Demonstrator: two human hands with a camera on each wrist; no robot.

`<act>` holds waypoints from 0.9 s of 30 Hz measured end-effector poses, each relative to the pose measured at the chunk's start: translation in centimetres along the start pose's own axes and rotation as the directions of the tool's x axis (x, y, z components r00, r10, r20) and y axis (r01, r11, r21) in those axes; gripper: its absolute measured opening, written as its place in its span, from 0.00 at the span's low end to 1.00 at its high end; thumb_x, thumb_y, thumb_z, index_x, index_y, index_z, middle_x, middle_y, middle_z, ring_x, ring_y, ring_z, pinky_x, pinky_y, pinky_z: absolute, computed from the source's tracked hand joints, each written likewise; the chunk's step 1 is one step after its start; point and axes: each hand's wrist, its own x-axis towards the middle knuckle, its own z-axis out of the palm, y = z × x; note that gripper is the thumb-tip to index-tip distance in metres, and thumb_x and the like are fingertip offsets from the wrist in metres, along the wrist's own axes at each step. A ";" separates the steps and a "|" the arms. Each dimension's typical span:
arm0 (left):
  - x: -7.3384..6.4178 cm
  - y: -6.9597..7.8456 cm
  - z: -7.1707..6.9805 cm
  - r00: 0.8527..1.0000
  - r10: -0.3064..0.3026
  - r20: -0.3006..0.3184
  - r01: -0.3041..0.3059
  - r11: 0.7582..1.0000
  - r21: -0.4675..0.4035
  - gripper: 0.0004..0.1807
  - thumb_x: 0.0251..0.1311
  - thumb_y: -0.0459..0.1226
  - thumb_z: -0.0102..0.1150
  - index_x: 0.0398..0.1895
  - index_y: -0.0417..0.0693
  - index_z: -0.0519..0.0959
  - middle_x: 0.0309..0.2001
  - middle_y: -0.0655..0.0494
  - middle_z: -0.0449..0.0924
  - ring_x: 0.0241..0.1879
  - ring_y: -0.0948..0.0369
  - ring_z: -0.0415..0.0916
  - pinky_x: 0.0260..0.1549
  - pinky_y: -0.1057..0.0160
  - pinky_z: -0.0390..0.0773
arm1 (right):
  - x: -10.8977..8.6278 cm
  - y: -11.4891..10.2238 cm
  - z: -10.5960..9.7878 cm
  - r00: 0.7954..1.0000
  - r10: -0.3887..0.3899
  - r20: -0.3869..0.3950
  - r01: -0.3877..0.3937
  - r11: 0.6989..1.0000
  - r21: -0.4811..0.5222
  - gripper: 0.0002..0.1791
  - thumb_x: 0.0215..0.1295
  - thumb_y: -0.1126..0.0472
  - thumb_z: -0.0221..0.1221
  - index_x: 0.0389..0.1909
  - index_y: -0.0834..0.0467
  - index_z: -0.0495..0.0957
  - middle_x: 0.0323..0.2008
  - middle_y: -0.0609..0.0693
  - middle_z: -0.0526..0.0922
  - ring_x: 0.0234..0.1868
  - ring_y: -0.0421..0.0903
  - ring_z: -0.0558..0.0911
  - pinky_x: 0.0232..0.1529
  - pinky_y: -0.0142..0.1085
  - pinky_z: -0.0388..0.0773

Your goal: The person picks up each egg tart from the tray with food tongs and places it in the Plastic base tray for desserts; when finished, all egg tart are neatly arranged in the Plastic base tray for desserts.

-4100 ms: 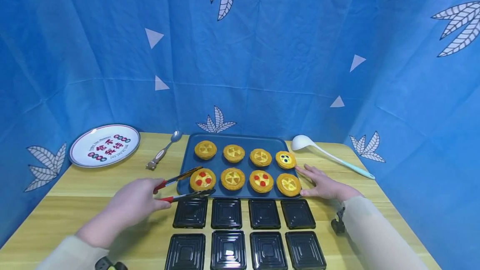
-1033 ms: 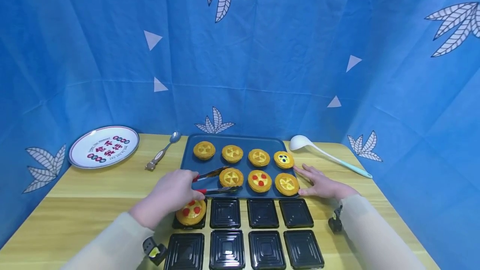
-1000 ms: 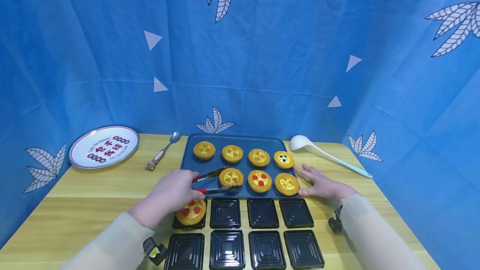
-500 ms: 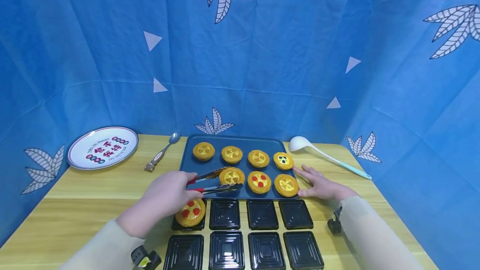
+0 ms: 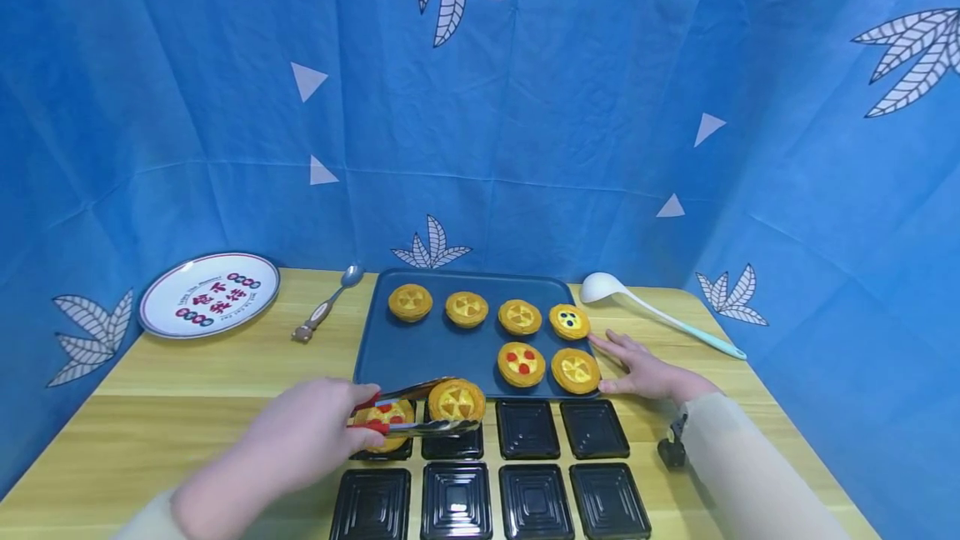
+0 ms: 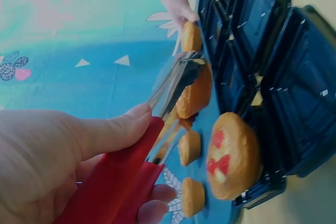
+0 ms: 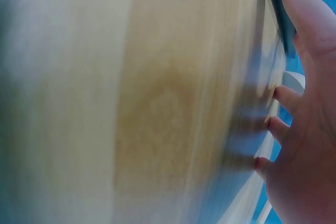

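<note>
My left hand [image 5: 315,423] grips a pair of tongs [image 6: 110,187] by the red handles. Between the tongs' tips is an egg tart [image 5: 457,403] with a wedge pattern, over the second black square holder [image 5: 452,447] of the upper row. Beside it, a tart with red dots [image 6: 231,156] sits in the first holder, partly covered by the tongs in the head view. My right hand [image 5: 641,369] rests with spread fingers at the right edge of the dark blue baking tray [image 5: 427,352]. Several tarts remain on that tray, including one red-dotted tart [image 5: 521,364].
More black holders [image 5: 534,500] stand in two rows in front of the tray. A white plate [image 5: 172,298] and a spoon [image 5: 327,305] lie to the left. A white ladle [image 5: 652,307] with a pale green handle lies at the right, before the blue curtain [image 5: 600,107].
The red-dotted tart went from the tray into the first holder. The left hand then closed the tongs on the wedge-patterned tart and brought it off the tray towards me. The right hand stayed put.
</note>
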 end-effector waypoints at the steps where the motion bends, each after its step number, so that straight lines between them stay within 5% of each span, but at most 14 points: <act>1: -0.1 0.0 0.2 1.000 -0.001 0.007 0.001 1.000 0.003 0.32 0.49 0.51 0.75 0.57 0.46 0.82 0.35 0.60 0.83 0.26 0.63 0.69 0.25 0.60 0.70 | 0.0 0.2 0.1 1.000 -0.003 -0.001 0.003 1.000 0.003 0.50 0.60 0.39 0.64 0.78 0.54 0.53 0.74 0.71 0.41 0.71 0.74 0.39 0.61 0.73 0.39; 11: -0.5 -0.1 1.2 1.000 -0.005 0.020 0.005 1.000 0.004 0.32 0.49 0.50 0.75 0.57 0.46 0.82 0.26 0.64 0.75 0.23 0.62 0.66 0.22 0.60 0.66 | 0.1 1.0 0.3 1.000 0.003 -0.013 -0.003 1.000 0.003 0.52 0.58 0.35 0.64 0.78 0.49 0.52 0.75 0.70 0.41 0.72 0.74 0.39 0.61 0.73 0.39; 27: -0.4 0.0 1.5 0.999 0.030 0.014 -0.031 0.999 0.037 0.35 0.45 0.53 0.77 0.55 0.44 0.83 0.31 0.60 0.80 0.26 0.62 0.68 0.26 0.59 0.71 | 0.2 0.4 0.2 1.000 0.008 0.000 -0.008 1.000 0.000 0.52 0.60 0.37 0.64 0.78 0.52 0.51 0.75 0.69 0.41 0.72 0.73 0.39 0.61 0.73 0.39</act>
